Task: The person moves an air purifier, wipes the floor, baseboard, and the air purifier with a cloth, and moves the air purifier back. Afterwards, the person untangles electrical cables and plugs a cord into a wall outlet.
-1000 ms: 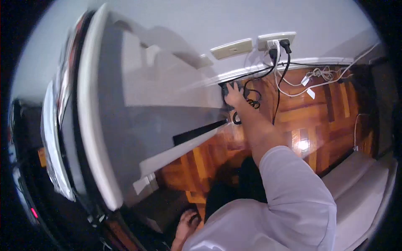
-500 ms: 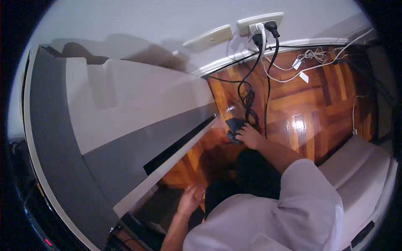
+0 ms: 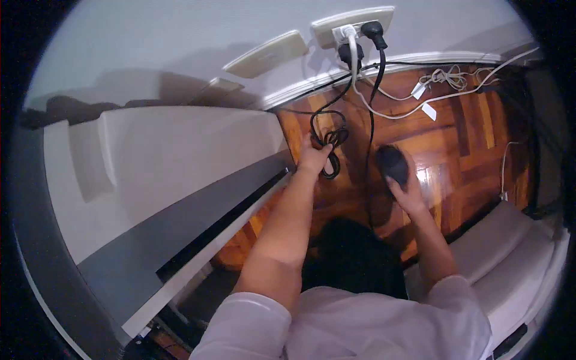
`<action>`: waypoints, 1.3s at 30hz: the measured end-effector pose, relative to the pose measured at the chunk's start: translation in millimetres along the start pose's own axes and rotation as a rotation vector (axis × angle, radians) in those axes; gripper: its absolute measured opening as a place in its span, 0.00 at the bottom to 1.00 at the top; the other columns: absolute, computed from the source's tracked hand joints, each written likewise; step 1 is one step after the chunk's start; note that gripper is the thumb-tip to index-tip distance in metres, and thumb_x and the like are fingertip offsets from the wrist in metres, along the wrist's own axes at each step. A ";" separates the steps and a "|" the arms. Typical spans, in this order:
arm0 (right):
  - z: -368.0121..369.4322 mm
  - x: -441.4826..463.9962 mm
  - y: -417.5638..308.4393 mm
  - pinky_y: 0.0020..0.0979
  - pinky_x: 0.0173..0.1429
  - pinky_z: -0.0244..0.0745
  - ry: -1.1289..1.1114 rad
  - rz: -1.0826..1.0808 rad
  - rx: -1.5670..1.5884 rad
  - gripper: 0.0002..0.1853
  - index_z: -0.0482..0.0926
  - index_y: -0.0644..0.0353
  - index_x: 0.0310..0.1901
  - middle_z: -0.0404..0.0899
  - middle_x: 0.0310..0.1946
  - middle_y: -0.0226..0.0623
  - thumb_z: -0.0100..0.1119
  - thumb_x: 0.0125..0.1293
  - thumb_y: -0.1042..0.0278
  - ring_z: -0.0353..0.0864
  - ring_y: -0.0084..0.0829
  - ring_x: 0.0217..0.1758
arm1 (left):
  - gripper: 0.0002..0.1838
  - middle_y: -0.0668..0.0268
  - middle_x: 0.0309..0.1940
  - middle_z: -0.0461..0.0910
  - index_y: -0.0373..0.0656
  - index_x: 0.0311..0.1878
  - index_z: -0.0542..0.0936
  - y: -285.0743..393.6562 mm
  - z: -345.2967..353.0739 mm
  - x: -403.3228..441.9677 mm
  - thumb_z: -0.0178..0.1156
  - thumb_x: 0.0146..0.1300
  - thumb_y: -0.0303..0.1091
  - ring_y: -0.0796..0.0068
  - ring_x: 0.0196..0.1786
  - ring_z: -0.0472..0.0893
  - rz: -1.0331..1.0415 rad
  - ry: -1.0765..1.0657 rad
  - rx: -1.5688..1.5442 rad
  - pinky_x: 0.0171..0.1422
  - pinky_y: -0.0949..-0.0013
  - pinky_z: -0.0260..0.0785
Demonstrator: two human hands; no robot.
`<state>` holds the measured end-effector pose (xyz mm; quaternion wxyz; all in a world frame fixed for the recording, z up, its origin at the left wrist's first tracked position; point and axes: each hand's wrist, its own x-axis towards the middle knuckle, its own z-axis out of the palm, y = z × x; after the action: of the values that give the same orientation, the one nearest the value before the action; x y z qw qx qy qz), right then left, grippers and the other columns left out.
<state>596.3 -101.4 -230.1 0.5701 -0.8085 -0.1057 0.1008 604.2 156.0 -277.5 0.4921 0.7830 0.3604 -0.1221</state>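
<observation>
My left hand reaches down to the floor beside the cabinet's corner. Its fingers and thumb close on a looped bundle of black power cable. In my right hand is a dark, bunched cloth, held just over the wooden floor to the right of the cable. The thumb lies along the cloth's near side, and the other fingers are mostly hidden.
A wall socket holds a white plug and two black plugs. White cables with paper tags run along the parquet floor. A grey-white cabinet stands left, a pale cushioned seat right.
My left hand has come up from near my body to grip the cable bundle. My right hand has moved right, carrying the dark cloth away from the cable. The view has shifted.
</observation>
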 end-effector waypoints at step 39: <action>128.4 162.0 45.2 0.50 0.65 0.49 -0.119 0.038 -0.784 0.28 0.66 0.42 0.56 0.61 0.60 0.37 0.51 0.51 0.75 0.53 0.41 0.66 | 0.14 0.69 0.39 0.68 0.41 0.51 0.63 -10.1 -67.8 -98.9 0.48 0.63 0.28 0.81 0.42 0.66 0.245 -0.015 -0.236 0.45 0.74 0.63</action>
<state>717.6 45.7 -321.9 0.2090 -0.9594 -0.1542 0.1101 515.9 172.9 -197.5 0.5945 0.7570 0.2702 -0.0238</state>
